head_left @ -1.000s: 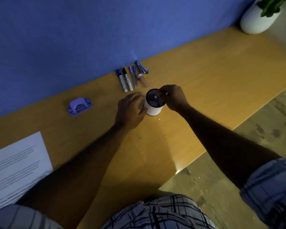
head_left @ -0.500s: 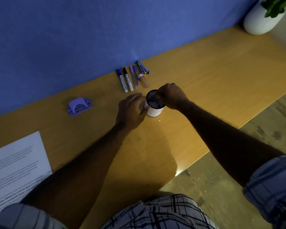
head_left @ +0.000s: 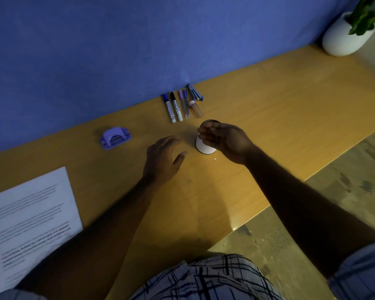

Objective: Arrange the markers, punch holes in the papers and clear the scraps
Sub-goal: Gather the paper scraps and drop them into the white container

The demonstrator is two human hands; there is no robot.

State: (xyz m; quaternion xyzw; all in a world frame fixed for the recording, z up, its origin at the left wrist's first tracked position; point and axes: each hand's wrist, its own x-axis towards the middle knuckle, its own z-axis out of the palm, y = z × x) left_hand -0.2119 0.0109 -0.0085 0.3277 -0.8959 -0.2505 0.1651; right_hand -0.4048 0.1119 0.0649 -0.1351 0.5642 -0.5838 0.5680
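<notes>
Right hand: the right hand lies over the white cup, fingers lightly curved across its dark mouth; cannot tell whether they actually grip the wall.
Left hand: the left hand is released, fingers loose and spread, low over the table just left of the cup, not touching it.
Cup: upright, mid-table, mouth mostly hidden by the right hand.
Markers: the markers lie side by side against the blue wall, just behind the cup, caps toward the wall; beside them are two thin pens, a pinkish tube and a blue-grey clip-like item.
Scrap: one white paper dot sits on the table just in front of the cup.
Hole punch: the purple hole punch is left of the hands, well apart.
Papers: the printed papers are at the near left corner, partly under the left forearm.
Far right: a white plant pot stands at the table end.
</notes>
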